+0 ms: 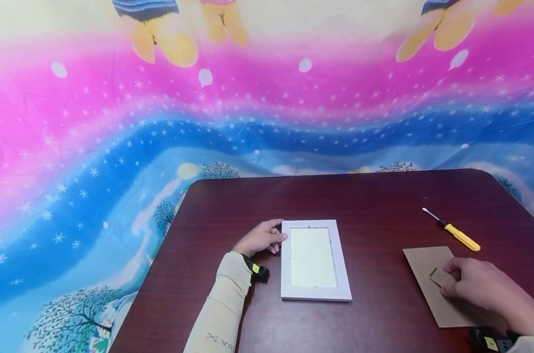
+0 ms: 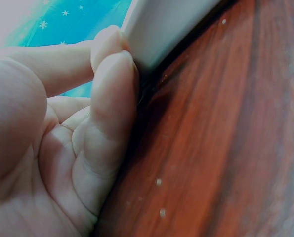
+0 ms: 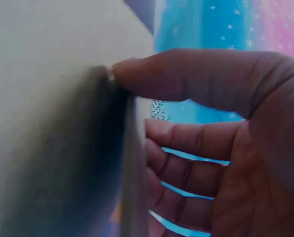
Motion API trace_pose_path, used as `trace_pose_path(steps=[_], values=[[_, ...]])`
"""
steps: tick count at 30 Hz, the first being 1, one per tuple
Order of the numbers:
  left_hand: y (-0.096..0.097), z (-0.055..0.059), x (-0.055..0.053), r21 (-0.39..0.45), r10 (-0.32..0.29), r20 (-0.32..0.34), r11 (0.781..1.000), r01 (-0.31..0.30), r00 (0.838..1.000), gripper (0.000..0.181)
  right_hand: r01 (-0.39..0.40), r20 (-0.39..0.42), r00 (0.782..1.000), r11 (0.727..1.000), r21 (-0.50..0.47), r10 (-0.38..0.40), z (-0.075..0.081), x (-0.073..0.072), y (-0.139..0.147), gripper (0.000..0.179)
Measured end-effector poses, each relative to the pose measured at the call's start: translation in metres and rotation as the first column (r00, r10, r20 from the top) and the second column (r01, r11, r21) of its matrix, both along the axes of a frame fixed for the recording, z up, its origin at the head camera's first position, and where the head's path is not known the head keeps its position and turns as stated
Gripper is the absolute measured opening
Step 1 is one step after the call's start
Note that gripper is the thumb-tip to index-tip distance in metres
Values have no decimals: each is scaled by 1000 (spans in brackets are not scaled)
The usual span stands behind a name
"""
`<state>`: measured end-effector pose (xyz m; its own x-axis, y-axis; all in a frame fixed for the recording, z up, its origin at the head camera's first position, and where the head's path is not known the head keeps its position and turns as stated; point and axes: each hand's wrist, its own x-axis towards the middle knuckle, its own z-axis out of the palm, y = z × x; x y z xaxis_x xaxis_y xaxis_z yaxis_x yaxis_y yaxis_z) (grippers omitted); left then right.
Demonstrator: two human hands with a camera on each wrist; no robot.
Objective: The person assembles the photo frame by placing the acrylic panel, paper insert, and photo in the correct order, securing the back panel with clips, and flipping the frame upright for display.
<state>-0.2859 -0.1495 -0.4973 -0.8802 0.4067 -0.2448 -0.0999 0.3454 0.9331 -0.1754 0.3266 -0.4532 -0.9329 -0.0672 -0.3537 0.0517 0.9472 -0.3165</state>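
Note:
A white picture frame (image 1: 317, 293) lies on the table with a pale yellowish panel (image 1: 313, 257) inside its opening. Small dark tabs show along the opening's inner edge. My left hand (image 1: 262, 239) holds the frame by its upper left edge; the left wrist view shows thumb and finger at the white frame's side (image 2: 159, 29). To the right is a brown backing board (image 1: 430, 294). My right hand (image 1: 483, 287) pinches it near a small dark angular mark. Close up, the thumb presses the board's face (image 3: 43, 59) and the other fingers sit beyond its edge, partly hidden.
A screwdriver (image 1: 463, 239) with a yellow handle lies behind the board, its tip towards the back left. The dark red wooden table (image 1: 249, 206) ends at a rounded back edge. Behind it hangs a colourful printed cloth (image 1: 267, 108).

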Motion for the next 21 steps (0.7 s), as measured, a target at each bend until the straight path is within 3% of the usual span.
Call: trace_pose_path(steps=[12, 21], values=[[-2, -2, -2, 42, -10, 10, 999, 10, 1000, 67, -4, -130, 992, 999, -33, -1, 10, -2, -7, 55], [1, -1, -1, 30, -8, 13, 1000, 7, 1000, 70, -1, -301, 954, 998, -64, -19, 5, 3, -10, 53]])
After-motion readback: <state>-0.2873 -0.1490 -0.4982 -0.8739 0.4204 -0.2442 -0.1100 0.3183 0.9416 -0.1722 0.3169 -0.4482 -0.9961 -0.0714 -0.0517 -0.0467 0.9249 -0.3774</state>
